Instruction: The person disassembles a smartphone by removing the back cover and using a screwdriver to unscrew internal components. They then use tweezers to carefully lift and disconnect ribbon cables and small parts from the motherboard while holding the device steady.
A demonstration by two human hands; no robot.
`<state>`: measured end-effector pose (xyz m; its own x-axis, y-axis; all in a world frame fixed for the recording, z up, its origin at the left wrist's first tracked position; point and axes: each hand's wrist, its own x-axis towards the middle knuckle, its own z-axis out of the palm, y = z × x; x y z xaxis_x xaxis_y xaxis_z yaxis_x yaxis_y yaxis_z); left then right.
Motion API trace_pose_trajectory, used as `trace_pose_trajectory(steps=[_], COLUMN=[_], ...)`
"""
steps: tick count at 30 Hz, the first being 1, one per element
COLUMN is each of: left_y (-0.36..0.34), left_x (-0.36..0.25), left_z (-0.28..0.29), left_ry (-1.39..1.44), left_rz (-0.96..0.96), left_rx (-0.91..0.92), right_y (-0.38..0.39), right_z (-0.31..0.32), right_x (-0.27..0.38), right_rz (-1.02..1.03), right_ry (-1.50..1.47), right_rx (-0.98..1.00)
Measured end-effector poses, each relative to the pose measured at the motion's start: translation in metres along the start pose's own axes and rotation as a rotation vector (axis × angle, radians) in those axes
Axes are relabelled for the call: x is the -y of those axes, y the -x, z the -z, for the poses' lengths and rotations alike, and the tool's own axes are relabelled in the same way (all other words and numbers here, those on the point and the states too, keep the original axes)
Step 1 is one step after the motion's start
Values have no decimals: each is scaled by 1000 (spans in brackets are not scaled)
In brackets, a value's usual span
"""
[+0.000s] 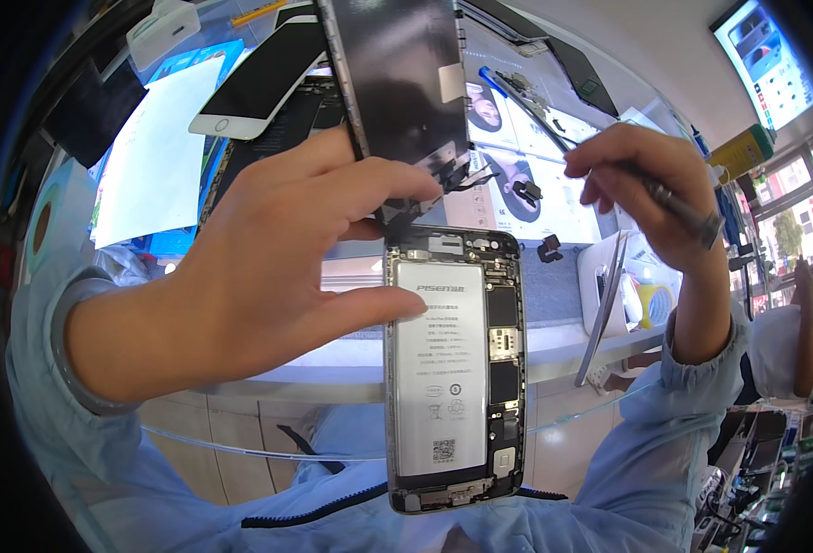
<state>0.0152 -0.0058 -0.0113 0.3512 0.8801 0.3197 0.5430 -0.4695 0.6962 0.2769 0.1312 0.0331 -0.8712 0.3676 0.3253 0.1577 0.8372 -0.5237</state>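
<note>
An opened phone body (pixel 505 452) stands in front of me, its large silver battery (pixel 443 387) and circuit boards showing. Above it the dark screen panel (pixel 397 83) is swung up, with thin flex cables near the joint. My left hand (pixel 240 249) grips the phone at this joint: the fingers are by the screen's lower end, the thumb lies on the battery's upper left. Off to the right, my right hand (pixel 650 184) is closed round a grey-handled screwdriver (pixel 687 214), apart from the phone. Whether the thin rod beyond those fingers belongs to it, I cannot tell.
Small black parts (pixel 526 192) lie on the bench beyond the phone. A white phone (pixel 259 83), white paper (pixel 157 157) and a tape roll (pixel 49 214) are left. At right are a white container (pixel 600 263), a bottle (pixel 742 152) and another person's arm (pixel 802 318).
</note>
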Motion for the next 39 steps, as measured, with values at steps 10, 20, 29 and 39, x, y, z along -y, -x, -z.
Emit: trace_pose_trajectory(steps=[10, 20, 29, 39], left_y=[0, 0, 1, 1], left_x=[-4, -2, 0, -1], left_z=[1, 0, 3, 1], left_ry=[28, 53, -17, 17], left_rz=[37, 40, 8, 20], left_rx=[-5, 1, 11, 2], right_y=[2, 1, -2, -5], right_z=[-2, -11, -27, -31], right_x=[-10, -7, 3, 7], right_rz=[157, 124, -111, -208], right_ry=[134, 347, 380, 406], right_rx=[97, 20, -54, -33])
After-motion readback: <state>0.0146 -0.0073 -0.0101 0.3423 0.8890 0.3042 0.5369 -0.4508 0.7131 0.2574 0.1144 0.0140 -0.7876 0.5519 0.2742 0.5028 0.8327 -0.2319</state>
